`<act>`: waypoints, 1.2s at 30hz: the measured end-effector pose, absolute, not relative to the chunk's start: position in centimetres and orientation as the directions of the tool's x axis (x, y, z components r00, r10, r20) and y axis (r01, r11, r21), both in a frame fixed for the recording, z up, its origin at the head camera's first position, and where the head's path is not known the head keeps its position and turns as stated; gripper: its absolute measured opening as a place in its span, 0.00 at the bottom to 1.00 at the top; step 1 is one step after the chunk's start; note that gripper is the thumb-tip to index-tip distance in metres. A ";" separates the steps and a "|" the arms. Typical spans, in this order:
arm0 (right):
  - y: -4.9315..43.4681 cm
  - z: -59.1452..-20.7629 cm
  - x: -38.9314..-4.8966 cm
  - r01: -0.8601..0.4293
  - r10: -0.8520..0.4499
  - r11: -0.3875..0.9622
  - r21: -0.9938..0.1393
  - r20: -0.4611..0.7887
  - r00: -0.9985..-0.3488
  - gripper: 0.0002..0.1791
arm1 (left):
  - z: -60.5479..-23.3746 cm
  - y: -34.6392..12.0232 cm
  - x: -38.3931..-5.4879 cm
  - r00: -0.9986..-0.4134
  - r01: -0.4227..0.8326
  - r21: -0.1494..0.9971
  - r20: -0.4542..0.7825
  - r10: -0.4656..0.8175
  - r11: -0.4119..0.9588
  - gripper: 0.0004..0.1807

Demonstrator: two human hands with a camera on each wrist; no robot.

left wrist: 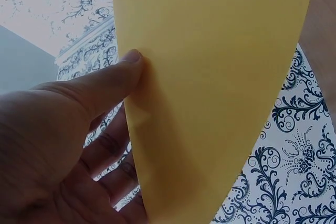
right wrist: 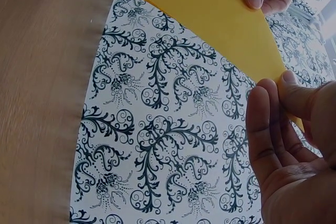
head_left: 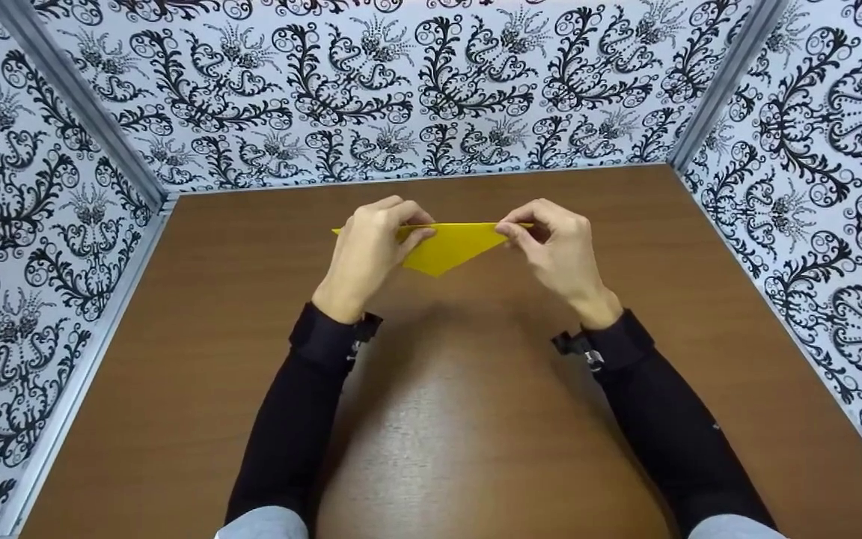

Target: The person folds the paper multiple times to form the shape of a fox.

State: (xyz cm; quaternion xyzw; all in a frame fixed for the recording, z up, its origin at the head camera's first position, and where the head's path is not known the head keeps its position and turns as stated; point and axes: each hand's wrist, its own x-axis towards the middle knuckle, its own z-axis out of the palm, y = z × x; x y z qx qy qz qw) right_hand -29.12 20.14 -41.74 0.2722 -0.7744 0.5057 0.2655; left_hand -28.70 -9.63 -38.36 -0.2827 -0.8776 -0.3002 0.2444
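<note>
A folded sheet of yellow paper [head_left: 452, 247] is held up above the table, its straight edge on top and a blunt point hanging down. My left hand [head_left: 375, 243] pinches the top edge left of the middle, thumb on the near face. In the left wrist view that thumb presses the yellow paper [left wrist: 210, 77], with the fingers behind it. My right hand [head_left: 560, 243] pinches the narrow right corner between thumb and fingers. The right wrist view shows the folded paper [right wrist: 220, 19] tapering to that corner, with layers parting slightly at its far end.
Beneath both hands lies a brown wooden table [head_left: 431, 419]. Walls with a black-and-white scroll pattern [head_left: 371, 90] stand behind and on both sides, joined by grey corner posts [head_left: 87, 97]. Each wrist carries a small dark camera on a strap.
</note>
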 end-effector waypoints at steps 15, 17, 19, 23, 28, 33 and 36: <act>20.4 -41.1 -28.7 -0.693 -0.231 0.542 -0.476 0.708 -0.667 0.10 | -38.3 -9.7 -28.1 -0.740 0.599 0.358 0.588 0.325 0.716 0.07; 20.3 -41.0 -28.5 -0.691 -0.245 0.569 -0.445 0.711 -0.660 0.10 | -38.4 -9.5 -28.0 -0.736 0.598 0.344 0.593 0.326 0.724 0.07; 20.2 -40.9 -28.3 -0.687 -0.259 0.602 -0.407 0.714 -0.650 0.11 | -38.4 -9.2 -27.8 -0.729 0.600 0.324 0.599 0.332 0.731 0.07; 19.8 -40.5 -27.7 -0.682 -0.287 0.642 -0.350 0.715 -0.637 0.12 | -38.6 -8.7 -27.5 -0.716 0.608 0.289 0.601 0.354 0.740 0.08; 19.2 -40.3 -27.2 -0.690 -0.308 0.634 -0.349 0.704 -0.640 0.14 | -39.0 -8.1 -27.3 -0.696 0.626 0.259 0.611 0.378 0.735 0.08; 18.9 -40.5 -27.0 -0.704 -0.339 0.627 -0.335 0.696 -0.633 0.14 | -39.3 -7.6 -27.0 -0.662 0.661 0.229 0.627 0.411 0.715 0.08; 18.7 -40.7 -26.9 -0.717 -0.359 0.612 -0.333 0.691 -0.627 0.14 | -39.4 -7.3 -26.9 -0.641 0.682 0.219 0.639 0.426 0.697 0.07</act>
